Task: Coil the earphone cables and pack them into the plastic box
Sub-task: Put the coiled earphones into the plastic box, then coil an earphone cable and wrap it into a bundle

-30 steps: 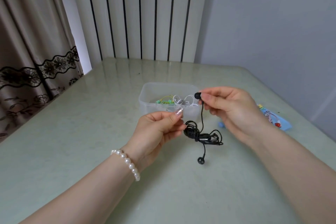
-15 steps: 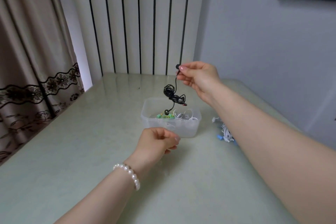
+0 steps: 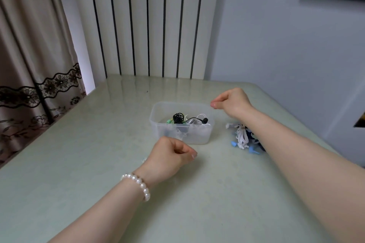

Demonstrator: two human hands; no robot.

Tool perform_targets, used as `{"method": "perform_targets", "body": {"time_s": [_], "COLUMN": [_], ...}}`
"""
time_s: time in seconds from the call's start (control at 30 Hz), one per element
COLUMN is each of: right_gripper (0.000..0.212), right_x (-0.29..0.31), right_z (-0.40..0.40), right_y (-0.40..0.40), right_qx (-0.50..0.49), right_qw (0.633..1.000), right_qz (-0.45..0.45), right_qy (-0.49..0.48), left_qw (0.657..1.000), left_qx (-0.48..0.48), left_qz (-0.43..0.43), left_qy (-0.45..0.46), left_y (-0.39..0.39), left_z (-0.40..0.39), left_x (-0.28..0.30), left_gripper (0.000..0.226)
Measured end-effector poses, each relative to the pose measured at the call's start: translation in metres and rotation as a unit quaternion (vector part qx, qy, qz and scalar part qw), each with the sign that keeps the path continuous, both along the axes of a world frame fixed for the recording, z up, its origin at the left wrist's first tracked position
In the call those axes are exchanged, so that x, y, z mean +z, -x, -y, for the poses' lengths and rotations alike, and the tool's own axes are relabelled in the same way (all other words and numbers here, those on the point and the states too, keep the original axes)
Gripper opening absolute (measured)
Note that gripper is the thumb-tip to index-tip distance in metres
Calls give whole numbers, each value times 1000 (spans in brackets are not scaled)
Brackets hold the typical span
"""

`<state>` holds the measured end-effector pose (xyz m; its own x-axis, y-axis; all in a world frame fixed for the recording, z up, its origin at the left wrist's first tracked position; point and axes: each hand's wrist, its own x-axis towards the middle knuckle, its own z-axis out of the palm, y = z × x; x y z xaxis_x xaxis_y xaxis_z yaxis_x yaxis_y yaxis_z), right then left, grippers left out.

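Two hands, left hand (image 3: 169, 154) & right hand (image 3: 231, 102), curled, holding nothing; one box (image 3: 158, 124).

The box (image 3: 180, 124) is open on top; desk (image 3: 79, 154) left of it lies bare, while a cable heap (image 3: 244, 138) crowds its right.

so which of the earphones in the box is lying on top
The black earphones, coiled at the middle of the plastic box, one bud trailing right; they lie over the green and white sets.
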<state>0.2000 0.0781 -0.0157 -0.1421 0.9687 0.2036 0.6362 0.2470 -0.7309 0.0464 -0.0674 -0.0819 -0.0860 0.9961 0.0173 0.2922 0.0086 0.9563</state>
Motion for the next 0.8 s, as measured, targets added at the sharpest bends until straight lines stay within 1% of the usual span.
{"method": "perform_targets", "body": {"time_s": [0.1,0.17,0.27,0.33,0.43,0.5,0.53,0.6,0.67,0.7,0.73,0.8], "right_gripper": [11,11,22,31,42,47,44,28,14,10,10,15], "right_x": [4,4,-2,-7,-15,-21,-23,-25,-24,-22,-19,-9], "right_z": [1,2,7,11,16,16,15,15,16,16,17,19], "right_y": [-38,-59,-77,-80,-76,-72,-70,-67,-64,-63,-61,-59], "right_qx": [-18,-30,-52,-70,-94,-98,-99,-107,-115,-118,-120,-117], "right_qw": [996,987,976,965,933,915,912,914,927,939,954,982], "right_qz": [87,155,209,252,342,388,395,384,345,306,256,133], "right_qy": [1,11,30,1,-61,-58,-56,-72,-97,-102,-97,-69], "left_qw": [999,998,996,995,994,994,994,995,995,996,996,997], "left_qx": [4,7,11,12,15,13,13,16,21,22,24,29], "left_qz": [-34,-57,-85,-97,-104,-107,-106,-101,-95,-90,-83,-66], "left_qy": [-5,-8,-6,-2,2,4,4,2,-1,-5,-8,-17], "left_y": [0,-1,-2,-3,-3,-3,-3,-2,-1,-1,-1,-1], "left_z": [-1,0,0,0,1,1,1,0,-1,-2,-2,-2], "left_x": [-2,-2,-2,-3,-3,-3,-3,-5,-5,-4,-4,-3], "left_gripper": [23,22,18,19,20,17,16,17,17,17,16,16]}}
